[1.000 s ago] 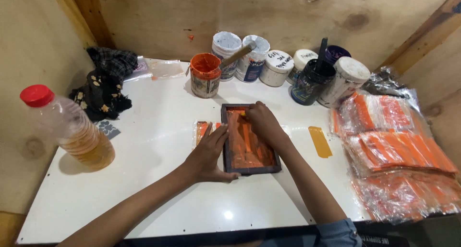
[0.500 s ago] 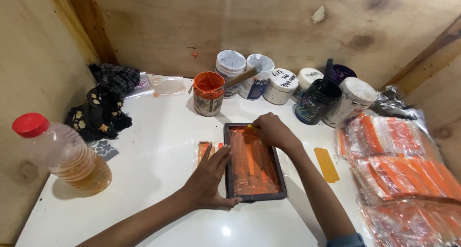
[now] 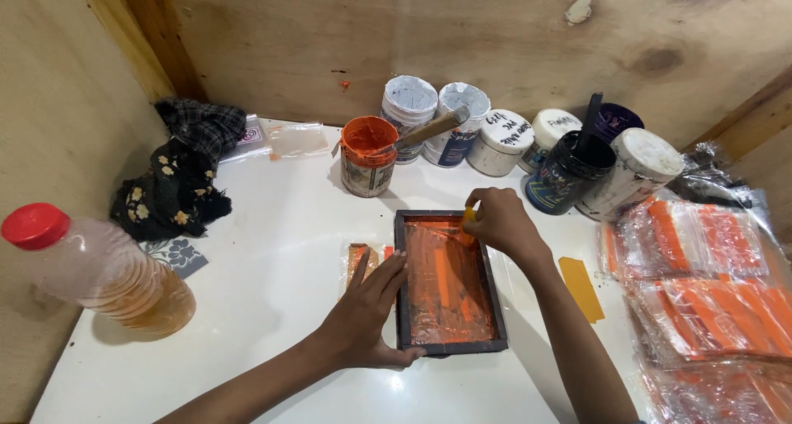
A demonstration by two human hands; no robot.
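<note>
Two hands [image 3: 363,317] on orange-inked frame [image 3: 445,282]

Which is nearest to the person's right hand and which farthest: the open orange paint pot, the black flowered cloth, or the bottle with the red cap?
From the right hand, in the head view:
1. Open orange paint pot, just up and to its left, nearest.
2. Black flowered cloth, far left by the wall.
3. Bottle with the red cap, at the table's left edge, farthest.
</note>
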